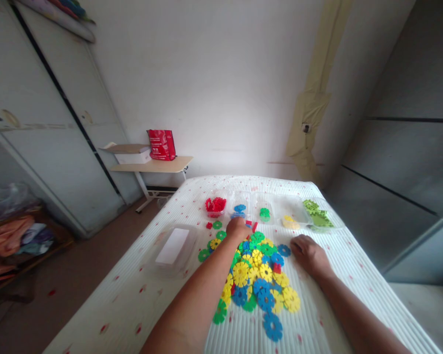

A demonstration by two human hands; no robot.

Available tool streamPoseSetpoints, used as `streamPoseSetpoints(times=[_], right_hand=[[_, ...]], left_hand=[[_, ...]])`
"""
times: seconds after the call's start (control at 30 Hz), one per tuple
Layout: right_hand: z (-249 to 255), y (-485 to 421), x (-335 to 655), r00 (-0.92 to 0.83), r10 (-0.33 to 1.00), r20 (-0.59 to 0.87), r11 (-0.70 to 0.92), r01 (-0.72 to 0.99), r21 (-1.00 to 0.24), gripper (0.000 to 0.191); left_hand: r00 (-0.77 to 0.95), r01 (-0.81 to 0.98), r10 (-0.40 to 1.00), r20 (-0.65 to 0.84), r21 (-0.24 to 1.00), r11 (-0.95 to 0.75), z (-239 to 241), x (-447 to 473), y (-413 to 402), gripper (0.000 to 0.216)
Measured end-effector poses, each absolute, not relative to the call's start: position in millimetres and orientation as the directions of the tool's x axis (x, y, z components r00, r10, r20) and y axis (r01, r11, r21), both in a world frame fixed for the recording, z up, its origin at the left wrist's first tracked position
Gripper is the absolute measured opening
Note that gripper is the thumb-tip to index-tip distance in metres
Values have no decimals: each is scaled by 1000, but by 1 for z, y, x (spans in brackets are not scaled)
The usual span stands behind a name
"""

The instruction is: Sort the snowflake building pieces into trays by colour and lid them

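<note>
Head view: blue-disc tray [239, 209] lies at twelve o'clock from the nearer left hand [238, 228], curled, contents hidden. Right hand [307, 251] rests half-curled, hold unclear

Left forearm [201, 287] and right forearm [349, 305] run bare (unsleeved), seemingly to elbows.

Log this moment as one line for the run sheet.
left hand: curled, at far edge of disc pile, near blue tub | right hand: resting on bedsheet beside pile
</note>
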State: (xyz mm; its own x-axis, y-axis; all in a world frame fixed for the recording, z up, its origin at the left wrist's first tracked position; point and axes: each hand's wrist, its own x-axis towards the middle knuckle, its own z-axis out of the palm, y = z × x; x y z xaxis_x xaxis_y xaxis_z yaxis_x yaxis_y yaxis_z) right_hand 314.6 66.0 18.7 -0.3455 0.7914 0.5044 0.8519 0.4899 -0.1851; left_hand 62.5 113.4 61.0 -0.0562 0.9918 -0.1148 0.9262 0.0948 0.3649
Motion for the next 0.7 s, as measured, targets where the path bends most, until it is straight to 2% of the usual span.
streamPoseSetpoints(times=[0.1,0.23,0.37,0.43,0.63,0.7], right_hand=[[19,66,315,-342,801,491,481,856,-188,26],[16,67,316,-348,806,478,477,861,-178,27],[14,68,315,-355,798,487,479,864,-154,29],[15,67,315,-353,797,491,475,868,-147,29],[20,64,313,-335,798,501,469,868,-166,28],[21,64,312,-331,802,497,470,863,-184,29]], left_hand=[[-35,925,997,-63,377,56,59,60,104,20],[9,930,998,64,367,-32,66,55,83,30],[71,914,967,246,372,-162,88,45,82,37],[36,904,947,320,392,-167,100,40,95,36],[-12,883,930,368,439,-162,114,39,131,43],[7,877,927,374,443,-185,109,40,126,38]])
